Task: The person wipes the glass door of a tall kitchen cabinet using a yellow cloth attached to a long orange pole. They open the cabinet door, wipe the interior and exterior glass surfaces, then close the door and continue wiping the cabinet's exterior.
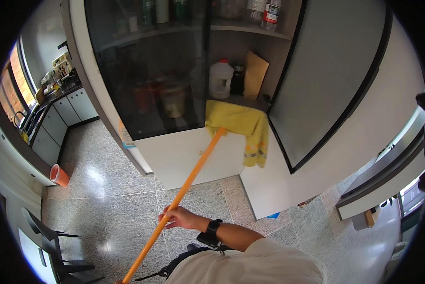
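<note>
My right hand (pixel 178 217), with a black band at the wrist, holds a long orange pole (pixel 186 184) about midway, its fingers loosely around it. At the bottom edge only a sliver of my left hand (pixel 118 282) shows, against the pole's lower part. The pole's far end meets a yellow cloth (pixel 237 115), which lies across the front edge of a cabinet's lower shelf and hangs down over the white door below. Whatever is under the cloth is hidden. Behind it on the shelf stand a translucent plastic jug (pixel 220 80) with a red cap, a dark bottle (pixel 237 81) and a tan board (pixel 255 76).
A black-framed glass door (pixel 326 81) stands open on the right; a dark glass door (pixel 152 71) covers the left side. Plastic bottles (pixel 271 14) stand on the upper shelf. An orange bin (pixel 59 175) and a dark chair (pixel 43 227) are at the left, with kitchen counters beyond.
</note>
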Demonstrator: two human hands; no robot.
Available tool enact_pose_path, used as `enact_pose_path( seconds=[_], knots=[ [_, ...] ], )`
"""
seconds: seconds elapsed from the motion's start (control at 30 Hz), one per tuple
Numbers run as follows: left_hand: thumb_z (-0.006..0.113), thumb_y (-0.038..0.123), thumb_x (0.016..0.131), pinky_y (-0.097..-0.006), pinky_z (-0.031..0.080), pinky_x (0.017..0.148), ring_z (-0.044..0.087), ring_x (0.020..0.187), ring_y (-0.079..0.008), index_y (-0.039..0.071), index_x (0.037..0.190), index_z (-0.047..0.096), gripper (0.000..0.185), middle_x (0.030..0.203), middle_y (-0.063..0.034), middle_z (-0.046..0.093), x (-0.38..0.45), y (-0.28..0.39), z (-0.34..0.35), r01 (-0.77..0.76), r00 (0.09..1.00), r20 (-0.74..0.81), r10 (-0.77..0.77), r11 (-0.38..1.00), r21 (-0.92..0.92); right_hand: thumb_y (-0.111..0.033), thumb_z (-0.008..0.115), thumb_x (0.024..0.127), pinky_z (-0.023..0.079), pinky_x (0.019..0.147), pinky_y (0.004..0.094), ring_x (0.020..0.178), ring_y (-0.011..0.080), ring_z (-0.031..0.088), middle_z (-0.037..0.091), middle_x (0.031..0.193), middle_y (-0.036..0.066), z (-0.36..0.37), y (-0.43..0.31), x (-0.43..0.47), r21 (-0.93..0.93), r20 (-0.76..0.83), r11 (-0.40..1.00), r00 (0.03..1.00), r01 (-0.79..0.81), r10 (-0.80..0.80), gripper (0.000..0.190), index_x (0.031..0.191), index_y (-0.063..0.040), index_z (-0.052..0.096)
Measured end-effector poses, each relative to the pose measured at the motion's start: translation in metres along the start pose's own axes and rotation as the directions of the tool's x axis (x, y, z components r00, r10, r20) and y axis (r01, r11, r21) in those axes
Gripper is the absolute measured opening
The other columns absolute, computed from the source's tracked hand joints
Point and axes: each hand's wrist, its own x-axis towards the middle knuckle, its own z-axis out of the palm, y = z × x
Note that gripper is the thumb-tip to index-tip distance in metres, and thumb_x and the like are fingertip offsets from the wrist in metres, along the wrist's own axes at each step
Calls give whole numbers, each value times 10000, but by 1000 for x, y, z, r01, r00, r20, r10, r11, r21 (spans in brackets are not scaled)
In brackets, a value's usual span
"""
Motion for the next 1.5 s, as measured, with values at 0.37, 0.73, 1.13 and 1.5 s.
enact_pose_path(
  seconds=[0.37, 0.73, 1.13, 1.5],
  knots=[
    [865, 248, 670, -487, 578, 766, 721, 877, -396, 77, 930, 750, 331, 887, -164, 749, -66, 147, 60, 302, 951, 39, -306, 949, 85, -142, 606, 969, 593, 928, 526, 1129, 340, 685, 698, 1129, 162, -104, -51, -71, 73, -6, 992, 994, 106, -105, 96, 1060, -120, 583],
    [819, 271, 683, -451, 580, 753, 727, 846, -357, 165, 927, 794, 267, 876, -100, 758, -200, 148, 80, 452, 888, -9, -460, 869, 201, -98, 658, 918, 570, 986, 480, 1167, 308, 669, 706, 1171, 131, -78, 21, -137, 107, 132, 973, 973, -205, 190, 68, 969, -130, 626],
    [857, 402, 624, -466, 575, 823, 729, 901, -354, 94, 973, 785, 471, 891, -164, 754, -313, 55, 121, 443, 744, 484, -461, 882, 160, -68, 625, 947, 579, 967, 502, 1158, 272, 673, 709, 1168, 97, -45, 170, -148, 88, 48, 852, 857, -516, 513, 78, 999, -121, 650],
    [824, 350, 790, -405, 555, 667, 670, 779, -247, 9, 1194, 677, 548, 941, -159, 726, -477, 79, 171, 535, 836, 284, -470, 814, -228, -161, 616, 939, 580, 955, 457, 1054, 300, 713, 722, 1080, 130, -47, 210, -67, -11, -38, 803, 803, -596, 595, 106, 1015, -87, 605]
  ],
)
